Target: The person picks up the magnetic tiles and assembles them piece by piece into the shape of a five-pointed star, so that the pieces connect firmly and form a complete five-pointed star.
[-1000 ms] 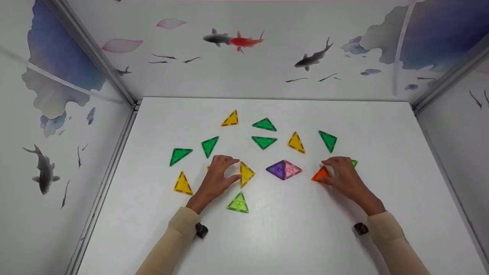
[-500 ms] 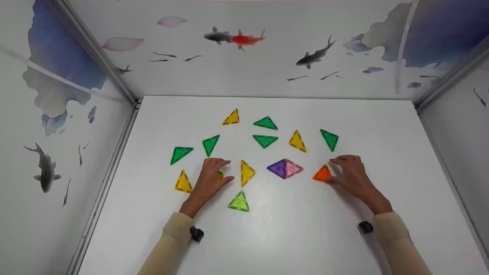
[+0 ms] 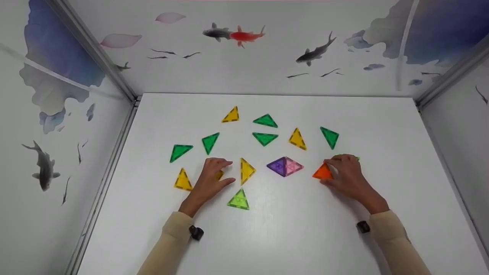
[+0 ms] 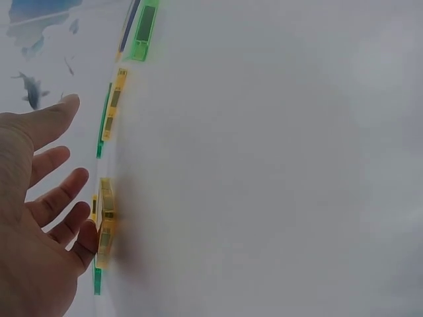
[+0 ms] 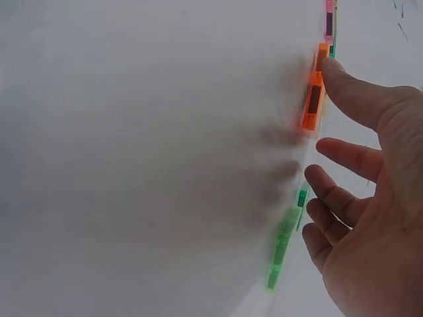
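The translucent orange triangular tile (image 3: 321,172) on the bench (image 3: 282,236), between thumb and fingers of the right hand (image 3: 348,175), whose grip cannot be told, is best guided flat by its edges, while the left hand's (image 3: 210,177) fingers are parted, holding nothing.

The person's arms are in long, plain sleeves of a pale beige cloth, the left sleeve (image 3: 166,242) and the right sleeve (image 3: 395,240) a match. Each is loose and softly creased, finishing in a broad cuff around the wrist. On the inner side of each cuff sits a small, chunky black device, one at left (image 3: 196,232), its twin at right (image 3: 363,227). Beyond the cuffs, the left hand (image 3: 212,176) and right hand (image 3: 348,175) are bare.
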`<control>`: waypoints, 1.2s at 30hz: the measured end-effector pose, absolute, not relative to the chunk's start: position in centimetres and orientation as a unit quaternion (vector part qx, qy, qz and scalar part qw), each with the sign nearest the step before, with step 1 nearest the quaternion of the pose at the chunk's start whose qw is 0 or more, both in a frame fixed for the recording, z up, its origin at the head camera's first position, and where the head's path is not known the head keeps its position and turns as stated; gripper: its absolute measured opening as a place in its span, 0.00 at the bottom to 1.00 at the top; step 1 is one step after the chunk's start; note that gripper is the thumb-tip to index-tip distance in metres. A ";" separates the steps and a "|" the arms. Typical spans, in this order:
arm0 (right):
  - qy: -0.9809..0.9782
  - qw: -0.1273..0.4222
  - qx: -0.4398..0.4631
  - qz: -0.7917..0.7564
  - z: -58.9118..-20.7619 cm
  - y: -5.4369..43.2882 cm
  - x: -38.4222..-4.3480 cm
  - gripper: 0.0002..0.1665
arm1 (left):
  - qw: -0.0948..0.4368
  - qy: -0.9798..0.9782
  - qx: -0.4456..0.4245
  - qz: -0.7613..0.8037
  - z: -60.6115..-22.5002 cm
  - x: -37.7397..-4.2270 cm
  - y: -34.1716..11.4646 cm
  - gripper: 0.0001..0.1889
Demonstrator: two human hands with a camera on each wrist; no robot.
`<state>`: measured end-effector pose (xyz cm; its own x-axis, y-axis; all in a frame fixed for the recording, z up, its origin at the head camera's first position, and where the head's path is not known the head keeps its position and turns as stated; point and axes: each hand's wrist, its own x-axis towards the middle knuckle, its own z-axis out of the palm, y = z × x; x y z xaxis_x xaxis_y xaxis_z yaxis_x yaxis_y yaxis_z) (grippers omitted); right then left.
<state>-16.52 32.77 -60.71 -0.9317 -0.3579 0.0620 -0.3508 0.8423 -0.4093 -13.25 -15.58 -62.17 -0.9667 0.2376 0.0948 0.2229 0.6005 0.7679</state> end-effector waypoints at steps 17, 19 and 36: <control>0.954 0.064 -0.146 -0.254 -60.6 32.1 -16.9 0.37 | 0.019 0.913 0.252 0.320 -61.6 -9.4 -14.5 0.30; 0.951 0.071 -0.131 -0.270 -60.5 32.0 -16.8 0.37 | 0.022 0.916 0.264 0.302 -61.7 -9.0 -14.3 0.31; 0.929 0.078 -0.109 -0.344 -60.6 31.7 -15.5 0.33 | 0.037 0.923 0.278 0.265 -61.8 -8.4 -13.6 0.35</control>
<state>-15.50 31.69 -60.60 -0.9640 -0.2566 -0.0692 -0.1495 0.7389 -0.6570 -8.36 -13.61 -61.85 -0.8426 0.5327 0.0790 0.4935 0.7052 0.5091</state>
